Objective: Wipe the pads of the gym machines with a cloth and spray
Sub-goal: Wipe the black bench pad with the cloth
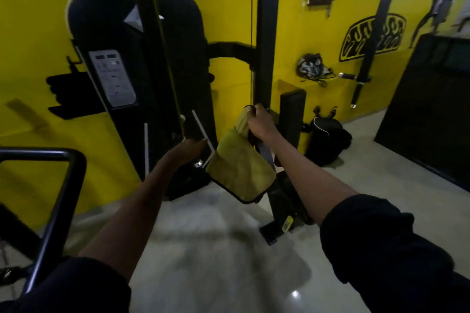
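Observation:
My right hand grips the top of a yellow cloth, which hangs down in front of the machine's black upright post. A grey-white thing sticks out below that fist; whether it is the spray bottle I cannot tell. Just behind the hand stands a narrow black upright pad. My left hand reaches forward with fingers stretched toward a slanted white rod low on the black weight-stack housing. It holds nothing, and it is dark and blurred.
A black tubular frame crosses the lower left. A black bag sits on the pale glossy floor by the yellow wall. A large black panel leans at the right. Cables and a helmet-like item lie on a ledge.

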Demonstrator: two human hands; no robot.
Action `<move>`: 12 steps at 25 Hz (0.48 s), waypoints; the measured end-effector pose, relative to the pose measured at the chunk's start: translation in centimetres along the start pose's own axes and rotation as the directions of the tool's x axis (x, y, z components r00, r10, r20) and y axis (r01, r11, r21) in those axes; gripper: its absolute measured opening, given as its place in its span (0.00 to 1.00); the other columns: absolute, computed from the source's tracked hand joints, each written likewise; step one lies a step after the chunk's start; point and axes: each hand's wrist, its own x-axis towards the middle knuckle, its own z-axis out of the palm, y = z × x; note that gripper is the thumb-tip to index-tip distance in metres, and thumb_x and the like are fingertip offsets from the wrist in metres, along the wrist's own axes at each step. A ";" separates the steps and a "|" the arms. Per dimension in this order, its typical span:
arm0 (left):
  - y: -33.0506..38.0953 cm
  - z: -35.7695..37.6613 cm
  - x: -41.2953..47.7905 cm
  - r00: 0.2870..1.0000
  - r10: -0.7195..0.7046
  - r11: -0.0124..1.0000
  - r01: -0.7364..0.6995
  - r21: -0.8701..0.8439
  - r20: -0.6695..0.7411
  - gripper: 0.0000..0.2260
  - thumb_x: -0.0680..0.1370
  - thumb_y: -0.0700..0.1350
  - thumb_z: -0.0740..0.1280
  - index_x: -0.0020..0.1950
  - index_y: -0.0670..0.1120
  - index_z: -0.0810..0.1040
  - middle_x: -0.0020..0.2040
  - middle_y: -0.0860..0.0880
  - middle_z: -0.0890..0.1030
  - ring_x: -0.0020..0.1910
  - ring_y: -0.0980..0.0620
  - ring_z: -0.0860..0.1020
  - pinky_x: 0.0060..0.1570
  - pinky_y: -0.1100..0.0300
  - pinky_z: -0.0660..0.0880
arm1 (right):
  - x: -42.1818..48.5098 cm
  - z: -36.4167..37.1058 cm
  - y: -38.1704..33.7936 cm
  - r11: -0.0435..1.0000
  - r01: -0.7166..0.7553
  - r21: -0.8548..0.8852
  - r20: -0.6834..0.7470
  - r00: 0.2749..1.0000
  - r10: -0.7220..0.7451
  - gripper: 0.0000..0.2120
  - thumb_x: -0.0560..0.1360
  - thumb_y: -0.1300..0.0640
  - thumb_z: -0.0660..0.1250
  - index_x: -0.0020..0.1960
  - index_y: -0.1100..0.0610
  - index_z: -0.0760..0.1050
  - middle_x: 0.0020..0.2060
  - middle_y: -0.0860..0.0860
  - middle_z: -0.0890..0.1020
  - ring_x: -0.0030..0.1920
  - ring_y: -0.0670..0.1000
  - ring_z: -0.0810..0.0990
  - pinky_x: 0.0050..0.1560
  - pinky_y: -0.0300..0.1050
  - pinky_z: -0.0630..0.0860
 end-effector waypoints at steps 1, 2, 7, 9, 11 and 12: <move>0.7 1.0 1.1 0.986 -0.137 0.988 0.142 -0.057 0.097 0.38 0.74 0.75 0.58 0.59 0.41 0.75 0.56 0.39 0.79 0.54 0.43 0.79 0.53 0.55 0.76 | 0.3 -1.1 0.2 1.000 -0.012 0.010 -0.010 1.000 0.012 0.19 0.86 0.48 0.53 0.70 0.60 0.67 0.46 0.54 0.78 0.46 0.57 0.80 0.49 0.58 0.78; 1.4 2.0 1.4 0.936 -0.245 0.959 0.272 -0.081 0.253 0.44 0.72 0.78 0.53 0.66 0.41 0.72 0.64 0.37 0.76 0.63 0.39 0.75 0.60 0.51 0.72 | 0.6 -2.1 0.4 0.999 -0.013 0.031 -0.022 1.000 0.014 0.20 0.86 0.49 0.53 0.72 0.59 0.65 0.46 0.52 0.77 0.45 0.56 0.81 0.50 0.58 0.78; 4.3 6.2 6.4 0.856 -0.156 0.718 0.441 -0.539 0.493 0.20 0.79 0.57 0.67 0.61 0.43 0.75 0.67 0.39 0.77 0.56 0.42 0.79 0.48 0.48 0.75 | 2.8 -6.3 3.3 0.990 -0.045 0.134 -0.078 0.995 0.056 0.24 0.85 0.46 0.54 0.77 0.56 0.62 0.60 0.56 0.78 0.54 0.59 0.81 0.51 0.59 0.79; 5.7 7.7 8.5 0.914 -0.134 0.683 0.366 -0.633 0.383 0.05 0.80 0.44 0.66 0.51 0.43 0.78 0.61 0.42 0.78 0.49 0.46 0.78 0.48 0.52 0.72 | 3.8 -7.7 5.0 0.982 -0.051 0.181 -0.163 0.983 0.082 0.25 0.84 0.43 0.56 0.76 0.53 0.64 0.68 0.58 0.75 0.62 0.60 0.78 0.56 0.59 0.80; 6.7 8.5 10.9 0.949 -0.142 0.662 0.303 -0.685 0.283 0.04 0.78 0.41 0.64 0.45 0.43 0.77 0.50 0.42 0.78 0.42 0.47 0.76 0.47 0.53 0.71 | 4.9 -9.5 6.3 0.982 -0.048 0.182 -0.248 0.964 0.093 0.21 0.84 0.45 0.56 0.74 0.54 0.67 0.67 0.57 0.76 0.65 0.59 0.77 0.62 0.59 0.77; 7.4 8.5 11.5 0.962 -0.134 0.627 0.268 -0.732 0.237 0.05 0.77 0.40 0.62 0.41 0.43 0.74 0.43 0.43 0.76 0.38 0.46 0.74 0.43 0.54 0.71 | 5.2 -10.3 6.6 0.986 -0.049 0.158 -0.291 0.952 0.093 0.19 0.85 0.47 0.56 0.72 0.55 0.69 0.66 0.57 0.76 0.64 0.59 0.76 0.62 0.57 0.75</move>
